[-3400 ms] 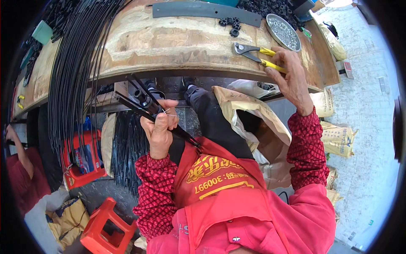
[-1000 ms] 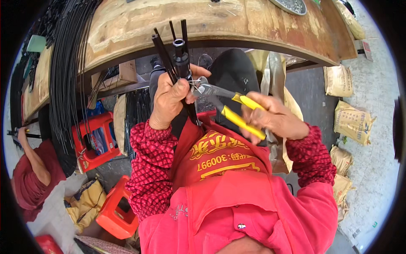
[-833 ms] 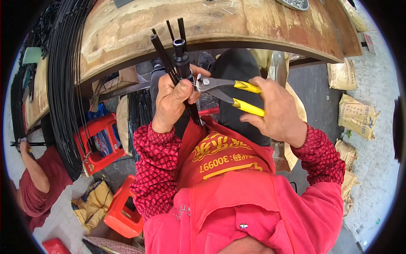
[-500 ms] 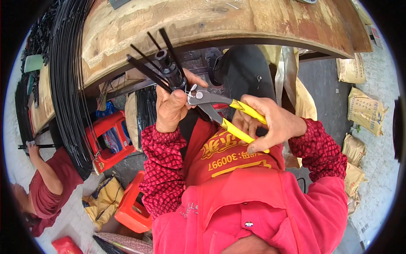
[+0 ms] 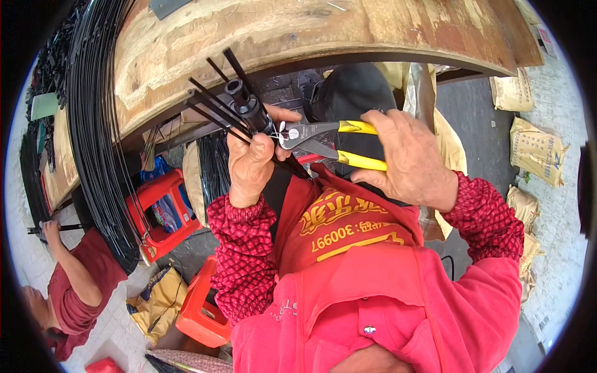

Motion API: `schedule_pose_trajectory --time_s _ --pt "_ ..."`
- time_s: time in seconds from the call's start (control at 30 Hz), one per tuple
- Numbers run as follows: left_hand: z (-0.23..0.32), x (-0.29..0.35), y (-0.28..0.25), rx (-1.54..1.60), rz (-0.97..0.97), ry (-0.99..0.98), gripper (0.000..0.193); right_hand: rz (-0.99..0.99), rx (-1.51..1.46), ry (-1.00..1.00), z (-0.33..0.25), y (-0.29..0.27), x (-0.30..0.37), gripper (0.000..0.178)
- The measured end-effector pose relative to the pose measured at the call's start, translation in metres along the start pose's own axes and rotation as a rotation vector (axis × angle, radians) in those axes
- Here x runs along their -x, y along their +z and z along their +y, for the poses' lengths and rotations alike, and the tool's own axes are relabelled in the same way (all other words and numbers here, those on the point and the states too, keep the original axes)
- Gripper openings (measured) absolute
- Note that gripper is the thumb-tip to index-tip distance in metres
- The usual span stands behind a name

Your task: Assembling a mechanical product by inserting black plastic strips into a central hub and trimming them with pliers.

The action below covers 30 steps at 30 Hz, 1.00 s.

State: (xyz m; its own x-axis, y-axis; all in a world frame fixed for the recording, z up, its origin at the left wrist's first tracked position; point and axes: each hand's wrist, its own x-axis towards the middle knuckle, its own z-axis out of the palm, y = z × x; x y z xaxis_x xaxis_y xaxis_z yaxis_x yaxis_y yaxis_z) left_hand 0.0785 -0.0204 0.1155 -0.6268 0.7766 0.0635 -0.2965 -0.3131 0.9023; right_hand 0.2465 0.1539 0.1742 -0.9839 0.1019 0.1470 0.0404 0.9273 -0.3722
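Note:
My left hand (image 5: 252, 163) is closed round a black cylindrical hub (image 5: 249, 112) with several thin black rods (image 5: 214, 105) fanning up and to the left from it; it looks like part of an umbrella frame. In my right hand (image 5: 410, 155) are pliers (image 5: 326, 138) with yellow handles and dark jaws, its fingers wrapped round the grips. The jaw end meets a thin pale wire (image 5: 281, 132) at the lower part of the hub, beside my left thumb. Whether the jaws bite the wire is too small to tell.
A worn wooden table (image 5: 298, 37) spans the far side. Long black rods (image 5: 93, 124) hang in a bundle at the left, near a red plastic stool (image 5: 158, 211). Another person (image 5: 84, 273) works at the far left. Tan sacks (image 5: 538, 149) line the right side.
The pliers' handles have come closer together and swung to lie more level. My right hand has shifted up and to the right. My left hand still grips the hub.

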Motion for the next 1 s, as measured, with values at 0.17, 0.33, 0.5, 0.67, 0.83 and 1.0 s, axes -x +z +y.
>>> schedule_pose_trajectory --time_s 0.17,0.33,0.5,0.67,0.83,1.0 --pt "-0.002 0.000 -0.006 0.019 0.026 0.040 0.070 -0.120 -0.189 0.048 -0.003 0.007 -0.003 0.062" --pt "-0.017 0.002 -0.015 0.059 0.036 0.081 0.072 -0.584 -1.322 0.262 -0.005 0.014 -0.004 0.051" --pt "-0.021 -0.006 -0.014 0.087 0.052 0.074 0.075 -0.600 -1.816 0.435 -0.015 0.038 0.001 0.042" --pt "-0.019 -0.003 -0.014 0.041 0.019 0.046 0.077 -0.677 -2.079 0.428 -0.013 0.049 0.006 0.020" --pt "-0.018 0.000 -0.012 -0.002 -0.004 0.044 0.079 -0.765 -2.116 0.487 -0.015 0.029 -0.002 0.031" --pt "-0.017 0.003 -0.013 0.003 -0.017 0.052 0.080 -0.773 -2.086 0.495 -0.016 0.029 0.007 0.029"
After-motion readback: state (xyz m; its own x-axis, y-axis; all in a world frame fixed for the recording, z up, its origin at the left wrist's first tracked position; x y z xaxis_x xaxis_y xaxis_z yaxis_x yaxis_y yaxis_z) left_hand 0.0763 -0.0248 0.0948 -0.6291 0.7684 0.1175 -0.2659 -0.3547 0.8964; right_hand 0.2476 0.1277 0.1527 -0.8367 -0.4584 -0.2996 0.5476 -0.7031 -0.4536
